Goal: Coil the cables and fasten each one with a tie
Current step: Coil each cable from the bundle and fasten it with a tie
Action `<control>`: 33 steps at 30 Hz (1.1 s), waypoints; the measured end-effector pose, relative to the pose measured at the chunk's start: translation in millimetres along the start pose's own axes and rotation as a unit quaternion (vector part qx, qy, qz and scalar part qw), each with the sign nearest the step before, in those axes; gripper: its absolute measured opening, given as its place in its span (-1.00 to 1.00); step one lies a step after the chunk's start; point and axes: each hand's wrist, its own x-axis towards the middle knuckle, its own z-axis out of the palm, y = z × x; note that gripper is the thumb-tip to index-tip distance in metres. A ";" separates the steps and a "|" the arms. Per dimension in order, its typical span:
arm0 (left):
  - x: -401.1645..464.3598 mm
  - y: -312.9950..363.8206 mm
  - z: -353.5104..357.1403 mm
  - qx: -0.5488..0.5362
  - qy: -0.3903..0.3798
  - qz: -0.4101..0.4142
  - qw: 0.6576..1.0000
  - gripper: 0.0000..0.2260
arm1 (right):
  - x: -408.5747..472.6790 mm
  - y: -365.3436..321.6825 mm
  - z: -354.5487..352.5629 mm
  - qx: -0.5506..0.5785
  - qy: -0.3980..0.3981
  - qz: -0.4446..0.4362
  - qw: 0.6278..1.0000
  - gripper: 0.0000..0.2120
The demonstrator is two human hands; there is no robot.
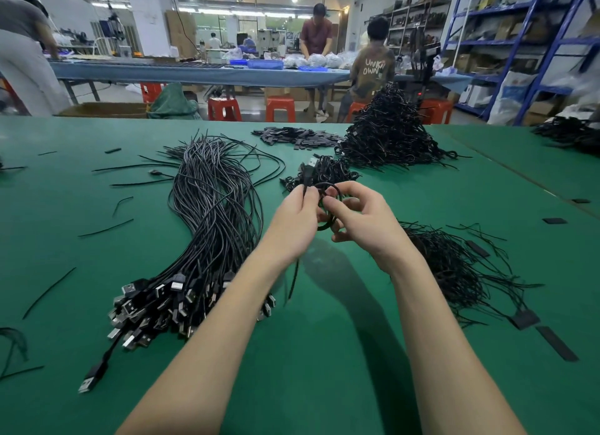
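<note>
Between the two hands, held above the green table (97,239): a small coil of black cable (328,204), its loops standing roughly upright.
Left hand (297,220): fingers curled, thumb and forefinger pinching the coil's left side just below a connector end that sticks up and away.
Right hand (360,220): fingers bent around the coil's right side, thumb on the near face of the loops.
Key relation: the coil sits between the fingertips of both hands; its ring faces the camera, so a tie would likely go across the loops where the hands meet.
Loose tail: a thin black strand hangs below the left wrist toward the table; cable end or tie, I cannot tell.
Uncoiled stock: a long bundle of USB cables (207,213) lies left, running far to near, plugs nearest.
Ties: a heap of thin black ties (454,265) lies right, near the right forearm.
Finished work: a pile of coiled cables (389,136) far right.
Hidden: the coil's middle, behind fingers; whether a tie is already on it is unclear.
</note>
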 end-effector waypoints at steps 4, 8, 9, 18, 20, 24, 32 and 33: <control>-2.3 -2.1 1.2 0.076 0.037 0.006 0.996 -0.72 | 0.7 -3.3 3.8 -0.009 -0.008 -0.006 1.000 -0.98; -5.3 -1.2 5.2 0.138 -0.003 -0.025 0.990 -0.80 | 4.6 4.3 5.9 -0.264 0.054 -0.084 0.959 -0.90; -5.7 -1.9 6.3 0.160 -0.014 -0.032 0.986 -0.86 | 4.9 6.3 9.3 -0.305 0.064 -0.102 0.945 -0.87; -7.4 -6.4 7.0 0.210 -0.067 -0.027 0.975 -0.76 | 4.1 22.1 14.3 -0.295 0.096 -0.106 0.945 -0.81; -5.7 -8.7 7.2 0.205 -0.058 -0.032 0.976 -0.76 | 3.7 19.7 14.4 -0.287 0.091 -0.094 0.949 -0.81; -3.0 -12.3 5.5 0.238 -0.037 -0.019 0.970 -0.77 | 5.5 12.3 11.5 -0.309 0.052 -0.094 0.945 -0.75; -1.6 -11.6 0.6 0.286 -0.093 -0.004 0.954 -0.82 | -1.5 15.2 6.4 -0.040 0.020 -0.030 0.999 -0.91; -1.5 -12.7 0.4 0.278 -0.108 -0.001 0.955 -0.82 | -1.5 16.1 5.5 -0.043 0.033 -0.024 0.998 -0.94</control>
